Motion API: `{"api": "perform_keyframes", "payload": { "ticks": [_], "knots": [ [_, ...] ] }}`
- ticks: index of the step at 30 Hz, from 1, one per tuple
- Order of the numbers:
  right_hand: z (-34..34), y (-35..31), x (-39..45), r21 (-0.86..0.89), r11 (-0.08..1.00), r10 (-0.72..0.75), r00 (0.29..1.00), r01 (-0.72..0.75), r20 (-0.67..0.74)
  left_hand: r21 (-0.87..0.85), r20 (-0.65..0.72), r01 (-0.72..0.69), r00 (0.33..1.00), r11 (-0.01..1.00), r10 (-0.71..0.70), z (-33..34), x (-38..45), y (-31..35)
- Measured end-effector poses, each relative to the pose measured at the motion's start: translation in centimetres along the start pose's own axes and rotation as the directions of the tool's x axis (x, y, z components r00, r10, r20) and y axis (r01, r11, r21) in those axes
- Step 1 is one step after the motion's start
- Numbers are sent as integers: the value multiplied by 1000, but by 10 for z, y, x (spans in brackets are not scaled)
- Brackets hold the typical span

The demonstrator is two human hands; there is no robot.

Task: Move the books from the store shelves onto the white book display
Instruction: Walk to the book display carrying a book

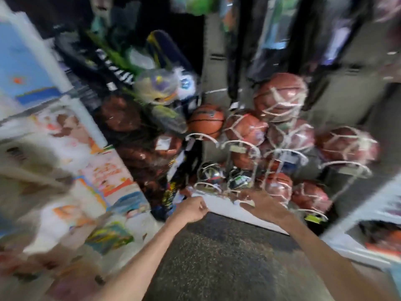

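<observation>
Dark speckled floor (217,257): it is filling the near middle, and both bare forearms are reaching out over it toward the far side.
Left hand (191,210): it is curling into a fist at the left end of a white flat edge (223,206), a shelf lip or board by the look of it. Whether it is pinching that edge or simply clenching beside it, I cannot tell through the blur.
Right hand (263,204): it is lying palm down with its fingers spread over the right part of the same white edge, seemingly steadying or pressing it; no grasp is showing.
Colourful picture books (102,177): these are standing face out on the white tiered display rack (19,137) at the left, near to mid-distance, so the covers are showing to shoppers. No book is in either hand.
Netted orange-brown basketballs (280,96): they are sitting just beyond the hands on white wire cradles (240,146), which are keeping them from rolling.
Dark hanging bags (271,40): they are hanging farthest away, too smeared to describe further.
</observation>
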State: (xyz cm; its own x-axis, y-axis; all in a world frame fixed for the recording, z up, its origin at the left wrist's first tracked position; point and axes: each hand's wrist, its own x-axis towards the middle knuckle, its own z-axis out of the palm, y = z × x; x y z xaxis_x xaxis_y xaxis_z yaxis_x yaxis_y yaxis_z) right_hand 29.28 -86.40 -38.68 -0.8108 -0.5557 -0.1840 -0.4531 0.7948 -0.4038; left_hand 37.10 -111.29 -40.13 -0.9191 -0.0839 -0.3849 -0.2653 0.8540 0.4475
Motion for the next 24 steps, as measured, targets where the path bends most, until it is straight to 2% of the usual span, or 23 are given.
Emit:
{"api": "perform_keyframes", "payload": {
  "ticks": [4, 7, 11, 16, 24],
  "knots": [
    [-54, 102, -86, 25, 992, 130, 977, -128, -168, 54, 53, -172, 984, 984, 169, 36, 30, 125],
    [-78, 195, -164, 159, 966, 242, 928, -203, -285, 88, 81, -294, 954, 952, 288, 80, 44, 231],
    [-122, 303, -265, 158, 933, 360, 872, -324, -332, 169, 105, -455, 890, 874, 443, 146, 48, 378],
    [-163, 418, -365, 227, 873, 488, 787, -432, -377, 142, 186, -560, 825, 816, 534, 218, 46, 524],
    [-224, 587, -430, 275, 814, 581, 690, -512, -433, 134, 281, -669, 733, 731, 620, 293, 96, 710]
  ]
}}
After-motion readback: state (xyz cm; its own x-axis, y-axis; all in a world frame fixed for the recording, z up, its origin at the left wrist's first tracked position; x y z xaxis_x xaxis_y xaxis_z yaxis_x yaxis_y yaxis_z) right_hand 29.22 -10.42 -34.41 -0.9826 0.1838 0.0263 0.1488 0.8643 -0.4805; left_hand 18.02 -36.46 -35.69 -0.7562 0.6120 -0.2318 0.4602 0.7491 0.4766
